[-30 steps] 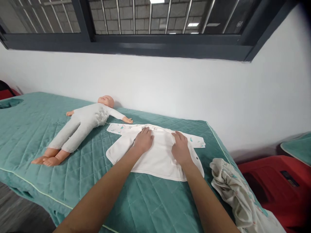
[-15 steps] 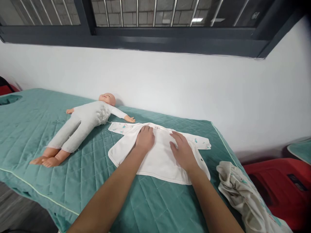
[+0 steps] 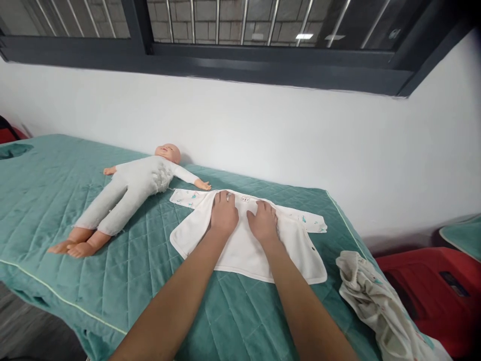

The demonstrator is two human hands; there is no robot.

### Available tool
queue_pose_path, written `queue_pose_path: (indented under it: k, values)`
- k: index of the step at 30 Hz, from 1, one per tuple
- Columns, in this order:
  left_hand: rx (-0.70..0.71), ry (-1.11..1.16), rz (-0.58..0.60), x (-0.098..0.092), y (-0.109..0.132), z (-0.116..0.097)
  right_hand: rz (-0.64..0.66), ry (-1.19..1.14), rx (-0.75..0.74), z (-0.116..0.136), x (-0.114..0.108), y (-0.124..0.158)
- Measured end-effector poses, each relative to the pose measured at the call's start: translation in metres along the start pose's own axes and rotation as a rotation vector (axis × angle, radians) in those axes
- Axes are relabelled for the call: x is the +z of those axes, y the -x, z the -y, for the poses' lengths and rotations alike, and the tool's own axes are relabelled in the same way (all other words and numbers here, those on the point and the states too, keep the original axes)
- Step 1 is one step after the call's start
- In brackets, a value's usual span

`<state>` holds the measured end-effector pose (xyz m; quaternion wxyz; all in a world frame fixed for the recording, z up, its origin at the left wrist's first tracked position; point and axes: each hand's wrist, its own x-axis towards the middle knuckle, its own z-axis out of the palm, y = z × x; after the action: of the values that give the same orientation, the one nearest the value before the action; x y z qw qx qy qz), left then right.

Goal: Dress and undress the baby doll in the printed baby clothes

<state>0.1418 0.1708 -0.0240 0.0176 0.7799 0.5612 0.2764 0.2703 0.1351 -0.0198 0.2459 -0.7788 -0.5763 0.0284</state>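
Wall [image 3: 270, 135], white, runs along the far edge of the green quilted bed [image 3: 225, 323]. A doll [image 3: 137, 178] lies slantwise left of the bed's middle, head near that far edge. Near the right end, a small white jacket [image 3: 240, 255] lies spread, collar [image 3: 246, 200] toward the far edge; a crumpled garment [image 3: 370, 288] sits apart on the right edge. The jacket's sleeve [image 3: 186, 198] toward the doll lies just beside the doll's arm [image 3: 184, 174], a possible snag. Flattening the jacket seems the step in hand; the next move probably calls for easing its panels [image 3: 192, 225] outward. Left hand [image 3: 224, 214] and right hand [image 3: 264, 222] rest near the collar, fingers bent; whether either pinches cloth, I cannot tell.
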Motion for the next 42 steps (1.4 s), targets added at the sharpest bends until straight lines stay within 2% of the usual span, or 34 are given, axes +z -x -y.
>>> queue_pose_path:
  k: [3,10,17,23,26,29,31,33,35,38,40,42]
  values:
    - [-0.048,-0.065,-0.022,-0.002,-0.001,-0.002,-0.087,0.073,-0.019,-0.007,-0.001,0.002]
    - [-0.053,-0.090,-0.066,0.002,-0.001,-0.002,-0.164,0.095,0.022,-0.014,-0.003,-0.001]
    - [-0.045,-0.038,-0.006,0.001,-0.001,0.001,-0.116,0.056,-0.004,-0.017,-0.005,-0.001]
    - [-0.023,-0.005,0.091,-0.003,0.003,-0.003,-0.050,0.119,-0.147,-0.006,-0.008,0.010]
    - [0.042,0.027,0.108,-0.012,0.021,-0.007,-0.040,0.067,-0.259,0.004,-0.009,0.024]
    - [0.169,0.170,0.108,-0.034,0.045,0.001,-0.007,-0.083,-0.383,0.019,-0.008,0.036]
    - [0.194,0.277,0.045,-0.060,0.056,0.020,0.002,-0.196,-0.469,0.035,-0.005,0.036]
    - [0.171,0.325,-0.073,-0.091,0.057,0.055,0.010,-0.304,-0.521,0.059,0.001,0.026]
    - [0.091,0.290,-0.203,-0.125,0.050,0.103,0.027,-0.395,-0.512,0.090,0.011,0.005]
    - [-0.092,0.131,-0.303,-0.167,0.031,0.191,0.081,-0.473,-0.434,0.144,0.036,-0.041]
    - [-0.264,0.026,-0.275,-0.183,0.018,0.249,0.133,-0.468,-0.393,0.180,0.056,-0.074]
    - [-0.479,0.070,-0.137,-0.190,0.007,0.297,0.212,-0.413,-0.346,0.213,0.075,-0.105]
